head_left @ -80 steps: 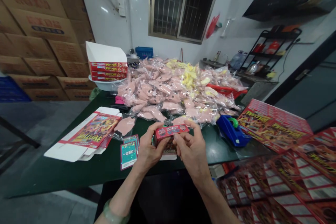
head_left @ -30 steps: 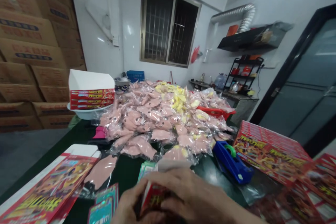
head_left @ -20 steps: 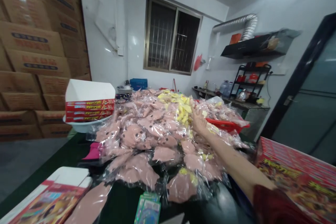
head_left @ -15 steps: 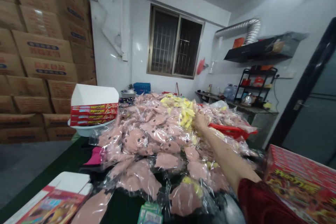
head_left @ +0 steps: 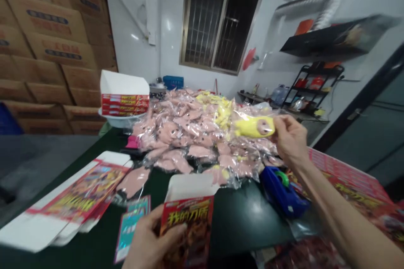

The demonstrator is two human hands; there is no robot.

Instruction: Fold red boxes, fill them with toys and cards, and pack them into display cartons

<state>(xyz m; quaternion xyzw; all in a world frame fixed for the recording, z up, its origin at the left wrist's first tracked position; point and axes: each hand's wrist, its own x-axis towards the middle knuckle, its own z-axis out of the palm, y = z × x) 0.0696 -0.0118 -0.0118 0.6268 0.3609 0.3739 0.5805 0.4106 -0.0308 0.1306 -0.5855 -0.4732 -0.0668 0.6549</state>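
My left hand (head_left: 148, 239) grips a red printed carton (head_left: 186, 229) upright, keeping its white flap (head_left: 189, 187) open; my right hand (head_left: 290, 138) pinches what looks like a bagged yellow plush toy (head_left: 254, 127).

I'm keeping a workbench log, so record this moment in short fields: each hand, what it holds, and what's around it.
Left hand: holds a red printed cardboard box, white flap open
Right hand: pinches a clear plastic bag containing a yellow plush toy
Nearby: blue tape dispenser, teal printed cards
Surface: dark green table
Beyond: heap of bagged pink plush toys, flat red-and-white carton blank
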